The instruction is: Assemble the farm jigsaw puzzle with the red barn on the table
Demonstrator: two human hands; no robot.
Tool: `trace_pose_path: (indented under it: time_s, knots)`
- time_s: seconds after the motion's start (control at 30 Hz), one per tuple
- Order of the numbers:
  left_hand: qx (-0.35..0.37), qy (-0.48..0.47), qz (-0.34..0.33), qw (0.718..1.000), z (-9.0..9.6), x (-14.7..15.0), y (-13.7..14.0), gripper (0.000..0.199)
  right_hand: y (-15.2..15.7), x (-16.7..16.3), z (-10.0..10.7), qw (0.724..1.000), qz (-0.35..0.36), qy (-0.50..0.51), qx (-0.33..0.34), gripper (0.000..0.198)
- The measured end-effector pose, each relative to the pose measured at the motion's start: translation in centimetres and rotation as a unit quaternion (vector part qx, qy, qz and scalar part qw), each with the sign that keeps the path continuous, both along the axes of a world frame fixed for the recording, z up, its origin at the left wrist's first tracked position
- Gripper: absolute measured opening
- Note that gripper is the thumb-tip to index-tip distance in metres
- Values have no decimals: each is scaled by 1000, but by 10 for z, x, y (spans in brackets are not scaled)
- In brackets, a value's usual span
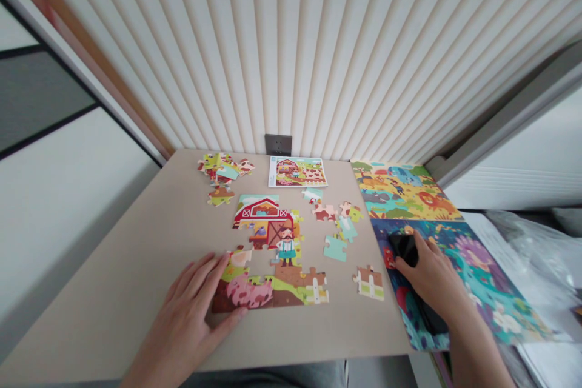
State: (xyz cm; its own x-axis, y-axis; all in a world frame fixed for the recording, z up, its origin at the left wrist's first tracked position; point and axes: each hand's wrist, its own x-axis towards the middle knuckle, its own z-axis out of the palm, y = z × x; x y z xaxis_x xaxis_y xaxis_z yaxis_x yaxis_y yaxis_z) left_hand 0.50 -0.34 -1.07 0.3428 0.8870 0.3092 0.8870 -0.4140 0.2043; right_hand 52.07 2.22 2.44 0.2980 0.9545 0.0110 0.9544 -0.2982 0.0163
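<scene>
My left hand [193,306] lies with fingers outstretched, its fingertips and thumb at the left edge of a partly joined farm jigsaw puzzle [291,279]. That puzzle shows a red barn, a farmer and a pink pig, with a gap left of the farmer. My right hand [430,273] grips a black phone [404,247] between thumb and fingers, over a dark blue dinosaur picture board [468,254]. Loose puzzle pieces [335,248] lie right of the joined part, and a fence piece [369,283] sits nearer the right hand.
A heap of puzzle pieces [222,167] is at the back left. The reference picture card [297,171] lies by the pleated wall, below a socket [278,145]. A yellow animal board [402,191] is at the back right, and clear plastic wrapping [531,248] beyond.
</scene>
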Motion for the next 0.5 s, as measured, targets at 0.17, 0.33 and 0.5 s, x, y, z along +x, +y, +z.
trace_pose_path:
  time_s: [0.17, 0.33, 0.5]
  knots:
    - [7, -5, -5, 1000, 0, 1, 0, 92, 0, -4, 1, 1000, 6, 2, 4, 79]
    - [1, -8, 3, 1000, -1, 0, 0, 92, -5, -9, 4, 999, 14, 24, 31, 80]
    - [7, 3, 4, 1000, -2, 2, -1, 93, -27, -54, 6, 978, 71, 73, 181, 64]
